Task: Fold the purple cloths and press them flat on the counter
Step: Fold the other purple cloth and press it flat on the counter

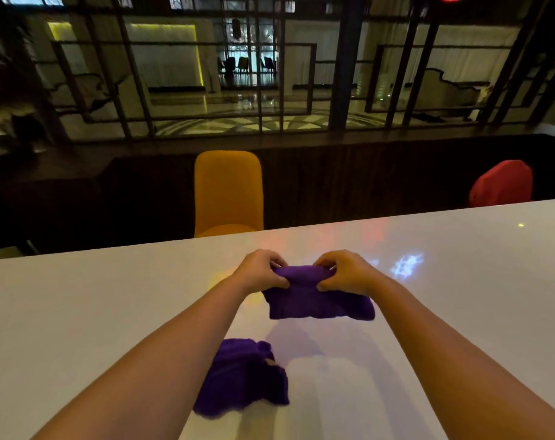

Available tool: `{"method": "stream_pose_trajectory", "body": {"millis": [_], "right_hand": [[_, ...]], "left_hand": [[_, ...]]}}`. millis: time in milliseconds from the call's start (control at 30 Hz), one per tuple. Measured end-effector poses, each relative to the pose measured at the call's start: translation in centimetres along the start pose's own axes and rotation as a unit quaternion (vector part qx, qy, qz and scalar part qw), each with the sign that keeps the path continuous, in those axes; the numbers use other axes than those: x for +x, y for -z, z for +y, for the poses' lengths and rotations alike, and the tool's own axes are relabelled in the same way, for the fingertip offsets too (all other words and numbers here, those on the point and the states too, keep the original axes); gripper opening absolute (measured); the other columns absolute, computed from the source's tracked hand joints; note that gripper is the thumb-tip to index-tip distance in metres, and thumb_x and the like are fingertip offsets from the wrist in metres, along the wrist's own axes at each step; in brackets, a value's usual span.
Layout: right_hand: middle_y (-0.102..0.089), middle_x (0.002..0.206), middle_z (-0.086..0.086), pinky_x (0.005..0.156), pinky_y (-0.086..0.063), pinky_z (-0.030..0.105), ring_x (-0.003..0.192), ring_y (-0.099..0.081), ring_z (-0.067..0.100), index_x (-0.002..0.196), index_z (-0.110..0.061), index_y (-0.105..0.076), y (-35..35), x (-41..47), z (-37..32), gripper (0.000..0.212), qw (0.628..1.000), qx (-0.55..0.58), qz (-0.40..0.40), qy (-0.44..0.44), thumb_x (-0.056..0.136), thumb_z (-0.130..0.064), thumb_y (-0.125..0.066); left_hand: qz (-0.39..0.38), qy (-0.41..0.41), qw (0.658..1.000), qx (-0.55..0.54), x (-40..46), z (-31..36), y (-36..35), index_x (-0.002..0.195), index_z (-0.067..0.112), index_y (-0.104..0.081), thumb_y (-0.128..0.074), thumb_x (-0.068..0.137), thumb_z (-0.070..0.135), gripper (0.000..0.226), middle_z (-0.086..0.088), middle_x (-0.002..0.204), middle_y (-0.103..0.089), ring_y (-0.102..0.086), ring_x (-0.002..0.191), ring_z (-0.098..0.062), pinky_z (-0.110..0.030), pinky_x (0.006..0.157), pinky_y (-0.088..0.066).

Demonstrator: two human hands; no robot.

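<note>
- Nearest, at about 6 o'clock on the white desk (79,312), a second purple cloth (241,377) lies bunched and loose, touched by neither hand — by its look it has not been folded yet.
- Further out, near the middle of the desk, the held purple cloth (317,296) hangs doubled over, its lower edge close above the surface or just brushing it; I cannot tell which.
- The left hand (260,271) has a closed grip on the cloth's top edge at 9 o'clock; the right hand (343,273) pinches the same edge at 3 o'clock.
- My judgement: the task is early — one cloth mid-fold, nothing pressed flat, the other waiting.
- The desk is glossy and bare, catching coloured light.
- Beyond its far edge, a yellow chair (228,192) at 12 o'clock, a red chair (501,184) at 2 o'clock, then a dark lattice screen (270,74) and a dim hall.
</note>
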State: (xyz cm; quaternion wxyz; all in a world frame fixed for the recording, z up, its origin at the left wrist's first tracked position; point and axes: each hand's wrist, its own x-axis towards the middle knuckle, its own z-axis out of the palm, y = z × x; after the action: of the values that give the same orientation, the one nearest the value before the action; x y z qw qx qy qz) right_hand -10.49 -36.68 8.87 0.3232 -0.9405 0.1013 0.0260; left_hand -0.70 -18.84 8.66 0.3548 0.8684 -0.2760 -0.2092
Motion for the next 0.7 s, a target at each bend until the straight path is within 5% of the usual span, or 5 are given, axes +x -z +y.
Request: {"method": "stream_pose_trajectory", "body": {"millis": [400, 700], "right_hand": [[-0.063, 0.094, -0.006, 0.074, -0.051, 0.030, 0.090, -0.060, 0.017, 0.105, -0.027, -0.065, 1.4, 3.2, -16.9, 0.031, 0.984, -0.059, -0.006, 0.170, 0.075, -0.020, -0.072], [-0.063, 0.089, -0.007, 0.057, -0.043, 0.015, 0.076, -0.056, 0.005, 0.099, -0.028, -0.064, -8.6, 5.1, -28.5, 0.024, 0.963, -0.072, -0.057, 0.253, 0.077, -0.021, -0.070]], "left_hand": [[0.107, -0.011, 0.994, -0.003, -10.1, -1.2, 15.4, 0.107, 0.013, -0.061, -0.072, 0.074, 0.008, 0.035, -0.005, 0.105, -0.060, -0.058, 0.100, -0.023, -0.030, 0.074, -0.054], [0.161, 0.049, 0.986, -0.010, -18.1, -11.9, 22.8, 0.097, 0.022, -0.060, -0.075, 0.072, 0.012, 0.030, 0.007, 0.088, -0.059, -0.058, 0.087, -0.015, -0.019, 0.059, -0.050]]}}
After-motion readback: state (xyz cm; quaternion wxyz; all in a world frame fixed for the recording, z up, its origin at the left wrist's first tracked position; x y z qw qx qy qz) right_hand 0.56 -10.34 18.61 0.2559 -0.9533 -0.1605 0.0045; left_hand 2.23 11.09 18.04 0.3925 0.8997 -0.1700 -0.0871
